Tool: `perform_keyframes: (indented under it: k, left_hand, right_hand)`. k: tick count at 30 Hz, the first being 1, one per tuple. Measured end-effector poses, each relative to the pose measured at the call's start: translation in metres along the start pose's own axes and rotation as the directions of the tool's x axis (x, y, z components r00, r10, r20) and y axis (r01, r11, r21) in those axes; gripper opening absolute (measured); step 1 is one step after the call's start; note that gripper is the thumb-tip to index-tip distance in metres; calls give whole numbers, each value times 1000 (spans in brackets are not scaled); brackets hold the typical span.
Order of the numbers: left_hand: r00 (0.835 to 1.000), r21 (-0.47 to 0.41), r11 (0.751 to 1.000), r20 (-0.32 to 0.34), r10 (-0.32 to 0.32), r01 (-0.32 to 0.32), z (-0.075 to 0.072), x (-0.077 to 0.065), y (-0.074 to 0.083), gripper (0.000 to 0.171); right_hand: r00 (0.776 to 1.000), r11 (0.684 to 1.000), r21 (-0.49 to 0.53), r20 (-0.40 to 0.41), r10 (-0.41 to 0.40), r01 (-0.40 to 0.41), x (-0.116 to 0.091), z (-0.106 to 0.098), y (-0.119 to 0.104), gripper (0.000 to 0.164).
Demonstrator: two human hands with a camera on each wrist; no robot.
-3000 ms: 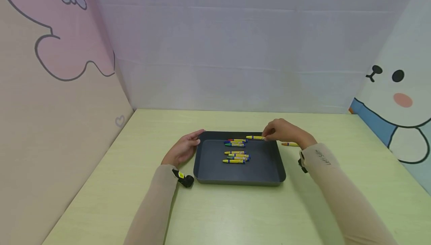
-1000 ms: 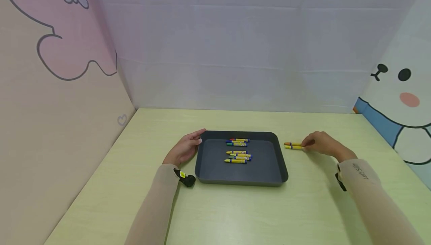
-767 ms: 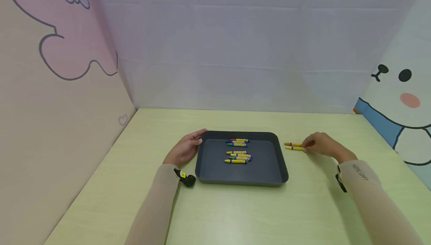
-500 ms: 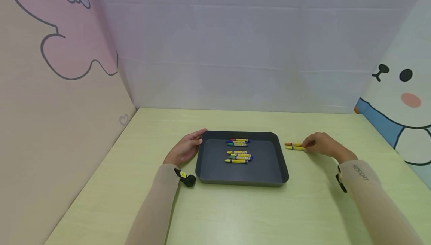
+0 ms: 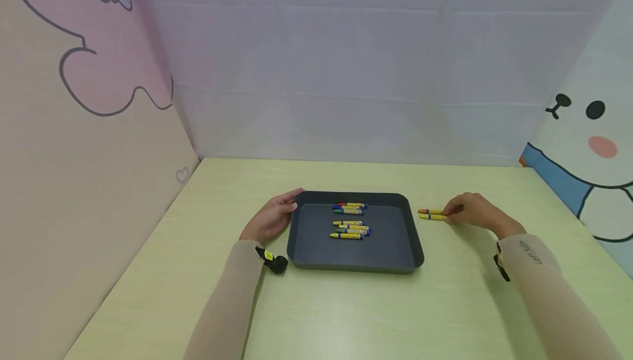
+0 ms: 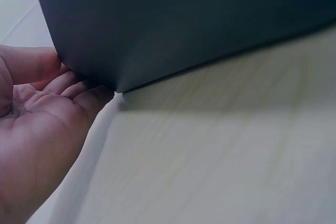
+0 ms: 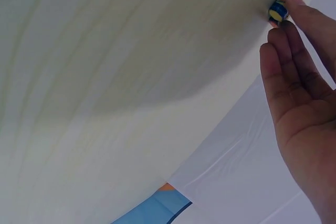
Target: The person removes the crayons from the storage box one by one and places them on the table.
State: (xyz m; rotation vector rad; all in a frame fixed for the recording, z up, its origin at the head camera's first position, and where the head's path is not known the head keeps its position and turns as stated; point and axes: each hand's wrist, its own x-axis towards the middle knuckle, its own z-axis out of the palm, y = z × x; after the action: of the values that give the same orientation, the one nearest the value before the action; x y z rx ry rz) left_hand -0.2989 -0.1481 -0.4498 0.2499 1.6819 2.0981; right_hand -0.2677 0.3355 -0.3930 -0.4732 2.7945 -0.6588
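My left hand (image 5: 269, 218) grips the far left corner of a dark grey tray (image 5: 390, 244), thumb at the rim and fingers against its outside. In the left wrist view the fingertips reach under the tray wall (image 6: 184, 24). My right hand (image 5: 472, 211) is on the table right of the tray and pinches a yellow crayon (image 5: 431, 217) by its blunt end. Close beside that, on its far side, lies an orange crayon (image 5: 429, 211), partly hidden by the fingers. The right wrist view shows thumb and fingertips at the blue-banded crayon end (image 7: 278, 13).
Inside the tray, a red crayon (image 5: 352, 205), a blue one and a green crayon (image 5: 350, 211) form a far group. Several yellow and green-tipped crayons (image 5: 347, 236) lie nearer. A pale wood table (image 5: 336, 310) meets a white back wall (image 5: 316, 101) and printed side panels.
My right hand has carried the yellow crayon from over the tray's far right corner to the table beside the orange crayon. Over the last second it barely moves. The left hand keeps its place.
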Motion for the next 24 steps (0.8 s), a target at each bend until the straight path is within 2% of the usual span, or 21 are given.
perform_keyframes:
  k: [7,11,24]
  left_hand:
    - [1000,1,1000,4,-2,2,0,0,1,54]
    - [1000,-8,1000,5,-4,4,0,0,0,54]
    - [1000,-3,1000,9,-5,6,-2,1,0,55]
  right_hand:
    - [1000,1000,2,-8,15,-15,1,-5,-8,22]
    - [1000,1000,-5,-15,-2,2,4,-6,-14,24]
    - [994,994,20,-34,-105,106,18,-13,-52,27]
